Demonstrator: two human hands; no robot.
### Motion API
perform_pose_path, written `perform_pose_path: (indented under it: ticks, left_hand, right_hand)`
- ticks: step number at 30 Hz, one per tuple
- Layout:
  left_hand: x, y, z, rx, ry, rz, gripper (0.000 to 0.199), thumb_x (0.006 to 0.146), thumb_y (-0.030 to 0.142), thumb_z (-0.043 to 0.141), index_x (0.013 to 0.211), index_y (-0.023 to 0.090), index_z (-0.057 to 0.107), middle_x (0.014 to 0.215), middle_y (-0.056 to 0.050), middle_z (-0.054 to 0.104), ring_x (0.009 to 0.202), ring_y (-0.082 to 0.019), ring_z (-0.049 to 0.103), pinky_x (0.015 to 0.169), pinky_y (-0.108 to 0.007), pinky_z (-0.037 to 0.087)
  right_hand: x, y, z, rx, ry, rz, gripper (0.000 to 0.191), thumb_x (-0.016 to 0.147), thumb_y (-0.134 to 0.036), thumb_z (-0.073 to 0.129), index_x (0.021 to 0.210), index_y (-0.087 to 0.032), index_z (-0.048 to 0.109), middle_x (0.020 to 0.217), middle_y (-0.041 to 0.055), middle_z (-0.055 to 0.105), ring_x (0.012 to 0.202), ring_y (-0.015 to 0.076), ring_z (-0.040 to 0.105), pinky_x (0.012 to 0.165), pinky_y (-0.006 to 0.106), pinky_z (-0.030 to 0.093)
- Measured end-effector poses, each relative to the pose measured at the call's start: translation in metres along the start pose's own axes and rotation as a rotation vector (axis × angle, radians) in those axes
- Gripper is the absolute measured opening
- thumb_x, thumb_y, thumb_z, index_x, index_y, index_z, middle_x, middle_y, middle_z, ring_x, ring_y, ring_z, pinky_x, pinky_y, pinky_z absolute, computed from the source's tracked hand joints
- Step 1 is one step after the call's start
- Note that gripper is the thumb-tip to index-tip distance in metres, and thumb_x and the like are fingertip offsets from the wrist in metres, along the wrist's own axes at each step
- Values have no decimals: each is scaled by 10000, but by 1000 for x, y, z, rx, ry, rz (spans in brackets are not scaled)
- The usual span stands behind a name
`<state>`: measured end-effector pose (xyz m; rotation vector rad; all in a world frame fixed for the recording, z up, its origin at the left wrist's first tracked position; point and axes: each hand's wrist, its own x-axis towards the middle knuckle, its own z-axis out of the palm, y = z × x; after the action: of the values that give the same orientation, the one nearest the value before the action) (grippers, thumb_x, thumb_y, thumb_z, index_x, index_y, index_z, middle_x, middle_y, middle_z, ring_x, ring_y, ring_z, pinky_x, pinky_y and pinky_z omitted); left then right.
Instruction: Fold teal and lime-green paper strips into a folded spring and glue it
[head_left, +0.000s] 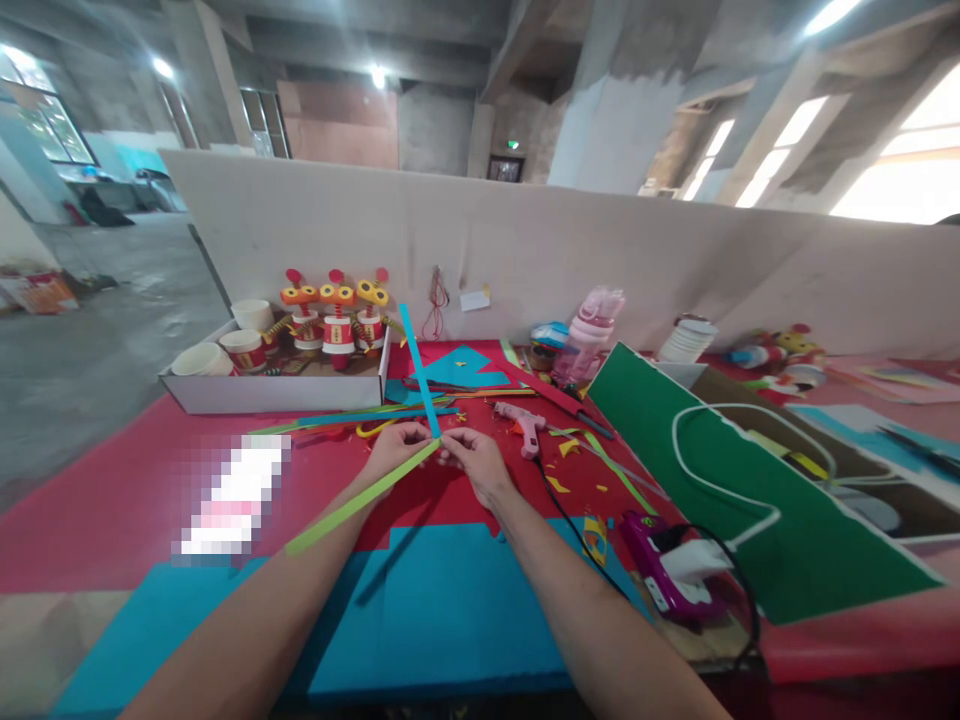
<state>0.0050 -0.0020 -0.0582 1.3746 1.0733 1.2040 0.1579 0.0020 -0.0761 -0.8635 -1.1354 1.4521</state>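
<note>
Two paper strips cross at their ends between my fingertips, above the red table covering. The blue strip (420, 370) rises away from me, while the light green strip (360, 503) slants down to the left over my left forearm. My left hand (397, 447) is closed in a pinch at the joined ends. Opposite it, my right hand (474, 460) pinches the same corner, fingers pressed together. Whether the ends are stuck or folded is hidden by the fingers. A pink glue gun (523, 425) lies just beyond my right hand.
A white box (285, 393) at the left holds paper cups and several cup figures (337, 325). Blue sheets (450, 600) cover the front edge. A purple power strip (667, 570) with cables, a green board (720, 500) and a pink bottle (592, 330) stand right. Paper scraps lie around.
</note>
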Motion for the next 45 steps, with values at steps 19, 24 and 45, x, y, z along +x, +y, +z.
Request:
perform_pose_path:
  ticks: [19,24,45]
  left_hand:
    - [-6,7,7,-38,-73,-48,323,658,384,715,843,121,682,737,-64,674,605,-128,575,548,-232,449]
    - [-4,3,4,6,44,17,226,677,373,684,716,153,648,598,3,611,535,-104,525,542,-222,429]
    - [-1,2,4,-129,40,2,241,620,347,730,633,130,626,540,-7,582,488,-101,503,503,-231,405]
  right_hand:
    - [-1,-5,3,-63,129,-113,281,664,-426,693,785,-176,649,650,15,657,600,157,619,641,298,531]
    - [-1,-4,5,-75,51,-85,277,655,-397,715,796,-167,655,614,-5,635,564,129,593,622,281,525]
    - [-1,-1,0,-278,43,-101,355,623,-477,724,735,-146,660,624,41,660,587,174,625,586,296,538]
